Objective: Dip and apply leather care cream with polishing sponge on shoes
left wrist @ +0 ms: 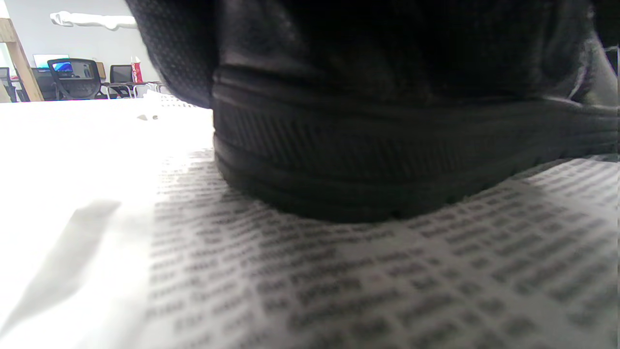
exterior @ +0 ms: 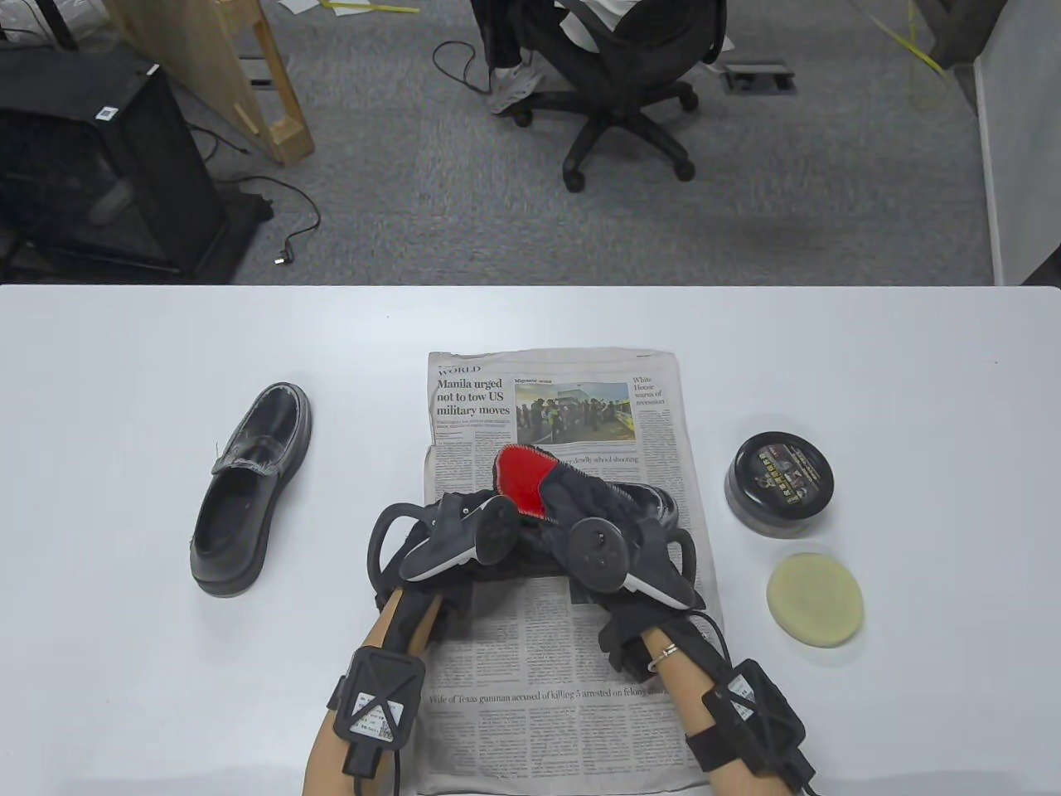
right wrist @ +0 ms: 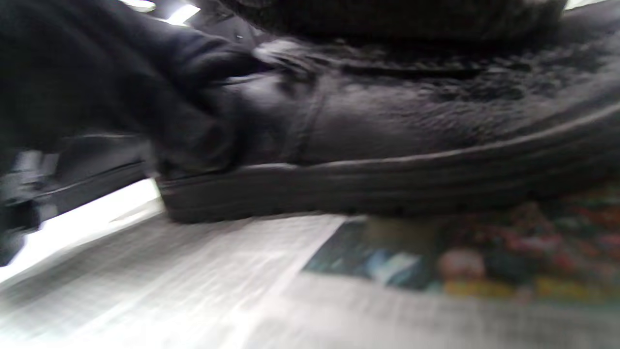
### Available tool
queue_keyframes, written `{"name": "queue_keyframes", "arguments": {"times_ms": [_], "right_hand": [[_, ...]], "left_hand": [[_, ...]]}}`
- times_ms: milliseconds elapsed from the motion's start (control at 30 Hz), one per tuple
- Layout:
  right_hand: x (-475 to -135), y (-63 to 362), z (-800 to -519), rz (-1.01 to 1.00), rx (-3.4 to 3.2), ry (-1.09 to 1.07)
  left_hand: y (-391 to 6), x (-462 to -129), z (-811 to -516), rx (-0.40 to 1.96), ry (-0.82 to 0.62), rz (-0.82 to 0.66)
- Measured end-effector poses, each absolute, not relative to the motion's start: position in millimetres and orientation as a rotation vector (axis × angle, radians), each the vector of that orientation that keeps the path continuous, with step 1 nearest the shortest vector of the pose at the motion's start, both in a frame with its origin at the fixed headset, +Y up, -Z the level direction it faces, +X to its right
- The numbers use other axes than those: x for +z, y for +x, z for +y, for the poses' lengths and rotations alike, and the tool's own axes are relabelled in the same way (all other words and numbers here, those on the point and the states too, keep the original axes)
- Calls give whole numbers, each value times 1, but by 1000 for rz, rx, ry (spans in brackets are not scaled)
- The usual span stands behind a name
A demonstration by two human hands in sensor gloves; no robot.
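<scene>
In the table view, a newspaper (exterior: 572,580) lay spread at the centre of the white tabletop (exterior: 124,348), and a black shoe (exterior: 655,502) rested on it, mostly covered by both gloved hands. The left hand (exterior: 452,535) sat at the shoe's left end and the right hand (exterior: 613,547) over its middle, beside a red-and-black cloth or mitt (exterior: 530,481) lying across the shoe. Whether either grip was closed on the shoe could not be told from here. A second black shoe (exterior: 249,485) stood alone at the left of the frame, well apart from the paper. At the right, a closed black cream tin (exterior: 779,485) stood just off the newspaper's edge, with the pale yellow polishing sponge (exterior: 815,599) lying flat on the tabletop just below it, untouched. In the left wrist view, the shoe's ribbed sole (left wrist: 387,160) filled the upper frame, resting on blurred newsprint (left wrist: 387,281). In the right wrist view, a dark gloved finger (right wrist: 193,140) pressed against the shoe's side (right wrist: 387,131) at the left of the frame, the sole down on the printed page (right wrist: 193,291).
</scene>
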State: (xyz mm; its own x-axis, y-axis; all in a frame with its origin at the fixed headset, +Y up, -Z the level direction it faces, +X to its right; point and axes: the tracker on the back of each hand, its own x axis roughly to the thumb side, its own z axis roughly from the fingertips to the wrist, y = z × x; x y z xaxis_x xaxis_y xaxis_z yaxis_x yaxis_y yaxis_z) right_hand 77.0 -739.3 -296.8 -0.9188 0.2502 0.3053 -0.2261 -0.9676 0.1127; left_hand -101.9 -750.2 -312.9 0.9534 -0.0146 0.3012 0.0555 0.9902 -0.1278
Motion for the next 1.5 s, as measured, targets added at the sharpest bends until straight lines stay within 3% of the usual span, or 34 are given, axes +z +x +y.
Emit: {"name": "queue_keyframes", "arguments": {"times_ms": [133, 267, 533, 633, 700, 800, 833, 933, 1033, 1167, 1333, 1500], "right_hand": [[-315, 98, -745, 167, 2951, 310], [-306, 120, -740, 142, 2982, 301], [-247, 186, -674, -313, 3015, 243], [-228, 230, -658, -526, 3038, 4], [-221, 262, -659, -566, 3070, -214], [-220, 308, -681, -486, 3148, -573], [-222, 326, -693, -369, 3187, -700], [-226, 359, -722, -82, 3167, -935], [-227, 377, -746, 137, 3105, -1040], [-226, 385, -762, 438, 2913, -942], [-226, 383, -755, 424, 2762, -818], [-248, 343, -725, 74, 2888, -619]], "left_hand": [[-102, -312, -750, -51, -130, -293], [-101, -312, -749, -67, -128, -288], [-98, -310, -744, -107, -99, -290], [-101, -306, -738, -74, -74, -291], [-108, -302, -732, -14, -68, -292], [-123, -294, -720, 76, -35, -271], [-130, -290, -715, 109, -30, -267], [-148, -276, -708, 183, -4, -266], [-164, -263, -707, 176, 8, -262], [-180, -253, -715, 217, -4, -272], [-192, -252, -722, 310, -33, -264], [-189, -253, -725, 265, -51, -282]]}}
